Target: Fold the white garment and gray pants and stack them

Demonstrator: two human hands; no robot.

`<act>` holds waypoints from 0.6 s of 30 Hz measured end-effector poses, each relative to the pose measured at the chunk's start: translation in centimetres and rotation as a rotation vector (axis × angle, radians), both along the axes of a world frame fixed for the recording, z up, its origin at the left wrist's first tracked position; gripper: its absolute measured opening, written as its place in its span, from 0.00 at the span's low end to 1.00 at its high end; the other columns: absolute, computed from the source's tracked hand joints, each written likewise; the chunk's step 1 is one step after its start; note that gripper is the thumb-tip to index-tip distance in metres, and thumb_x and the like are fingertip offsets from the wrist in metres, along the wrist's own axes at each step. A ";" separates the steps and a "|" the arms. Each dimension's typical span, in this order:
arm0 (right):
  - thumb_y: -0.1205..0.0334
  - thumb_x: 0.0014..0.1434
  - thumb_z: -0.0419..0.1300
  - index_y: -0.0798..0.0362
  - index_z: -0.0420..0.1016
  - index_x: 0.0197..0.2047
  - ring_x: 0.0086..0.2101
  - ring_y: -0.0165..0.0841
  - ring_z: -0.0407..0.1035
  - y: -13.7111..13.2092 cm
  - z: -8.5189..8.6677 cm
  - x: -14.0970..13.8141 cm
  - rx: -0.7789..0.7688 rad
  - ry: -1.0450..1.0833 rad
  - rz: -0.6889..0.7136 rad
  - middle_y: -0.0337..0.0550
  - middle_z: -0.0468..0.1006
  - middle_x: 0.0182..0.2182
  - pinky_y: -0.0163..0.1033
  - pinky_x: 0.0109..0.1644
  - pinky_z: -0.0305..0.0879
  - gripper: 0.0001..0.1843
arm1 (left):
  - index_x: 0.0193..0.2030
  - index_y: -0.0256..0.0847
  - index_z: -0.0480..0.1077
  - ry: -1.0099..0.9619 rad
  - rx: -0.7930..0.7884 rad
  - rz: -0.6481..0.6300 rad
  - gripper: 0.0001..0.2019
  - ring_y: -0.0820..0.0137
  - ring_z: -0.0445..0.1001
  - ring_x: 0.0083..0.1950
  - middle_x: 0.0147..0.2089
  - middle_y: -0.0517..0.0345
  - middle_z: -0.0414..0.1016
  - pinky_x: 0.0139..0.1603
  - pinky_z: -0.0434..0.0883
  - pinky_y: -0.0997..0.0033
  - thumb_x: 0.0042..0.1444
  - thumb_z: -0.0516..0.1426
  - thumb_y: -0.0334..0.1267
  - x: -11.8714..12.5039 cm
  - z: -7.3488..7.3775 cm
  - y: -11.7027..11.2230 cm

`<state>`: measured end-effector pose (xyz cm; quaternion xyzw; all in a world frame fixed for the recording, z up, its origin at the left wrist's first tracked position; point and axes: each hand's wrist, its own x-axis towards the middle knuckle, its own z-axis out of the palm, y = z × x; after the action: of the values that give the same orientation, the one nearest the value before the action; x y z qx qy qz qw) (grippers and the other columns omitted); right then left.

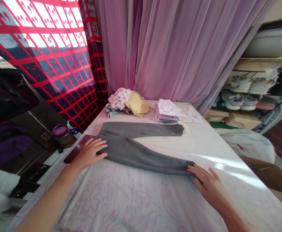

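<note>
A pair of dark grey leggings (131,151) lies spread flat on the table, waist to the left and legs to the right. White lacy trim (185,128) edges the cuff of the far leg. My left hand (91,151) rests at the waist end, fingers stretched out over the cloth. At the near leg's cuff lies my right hand (205,178), its fingers extended and touching the fabric; it covers part of that cuff. Partly under my left forearm, a dark phone-like object (70,154) sits by the table's left edge.
A loose heap of clothes (137,104) and a neat folded pile (168,109) stand at the table's back. Behind hangs a purple curtain (170,48). A purple-lidded jar (62,135) is left of the table; a shoe rack (242,100) and cardboard box (264,174) are right.
</note>
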<state>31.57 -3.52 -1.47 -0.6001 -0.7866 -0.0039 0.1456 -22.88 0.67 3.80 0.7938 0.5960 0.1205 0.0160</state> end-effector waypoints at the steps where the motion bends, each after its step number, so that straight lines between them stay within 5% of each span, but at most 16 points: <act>1: 0.56 0.60 0.46 0.43 0.79 0.47 0.53 0.42 0.72 0.3 0.6 -0.2 -0.016 0.010 -0.009 0.43 0.81 0.49 0.56 0.62 0.57 0.22 | 0.54 0.54 0.75 0.002 -0.047 -0.025 0.21 0.58 0.68 0.65 0.60 0.57 0.75 0.72 0.48 0.46 0.54 0.57 0.52 -0.1 -0.2 0.0; 6: 0.63 0.57 0.48 0.43 0.80 0.43 0.42 0.40 0.76 1.7 4.5 -0.9 -0.192 -0.034 -0.009 0.40 0.83 0.42 0.48 0.55 0.64 0.20 | 0.53 0.57 0.75 -0.016 -0.109 -0.005 0.20 0.61 0.72 0.61 0.58 0.60 0.77 0.73 0.47 0.48 0.53 0.56 0.45 -1.5 -1.2 0.8; 11: 0.64 0.56 0.50 0.45 0.80 0.42 0.40 0.40 0.76 4.4 8.5 -0.9 -0.321 -0.032 -0.051 0.41 0.83 0.39 0.41 0.44 0.67 0.19 | 0.44 0.53 0.78 -0.066 -0.100 -0.014 0.17 0.61 0.78 0.50 0.47 0.60 0.82 0.63 0.64 0.56 0.57 0.48 0.44 -2.4 0.2 2.7; 15: 0.60 0.60 0.52 0.47 0.80 0.40 0.38 0.39 0.76 10.4 12.3 -1.4 -0.374 -0.027 -0.127 0.43 0.83 0.39 0.39 0.40 0.66 0.15 | 0.45 0.51 0.77 -0.120 -0.136 0.024 0.20 0.57 0.80 0.43 0.42 0.59 0.82 0.46 0.73 0.62 0.55 0.48 0.51 -2.8 3.2 7.5; 18: 0.61 0.62 0.53 0.50 0.79 0.50 0.46 0.41 0.75 16.2 14.0 -2.8 -0.316 -0.136 -0.220 0.47 0.81 0.47 0.41 0.46 0.66 0.17 | 0.45 0.49 0.77 -0.085 -0.133 0.076 0.22 0.55 0.80 0.41 0.41 0.56 0.82 0.46 0.74 0.60 0.53 0.48 0.54 -2.7 4.8 13.0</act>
<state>28.80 12.67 12.57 -0.6962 -0.7150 0.0633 -0.0053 -25.54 13.71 8.59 0.7621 0.6310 0.1146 0.0893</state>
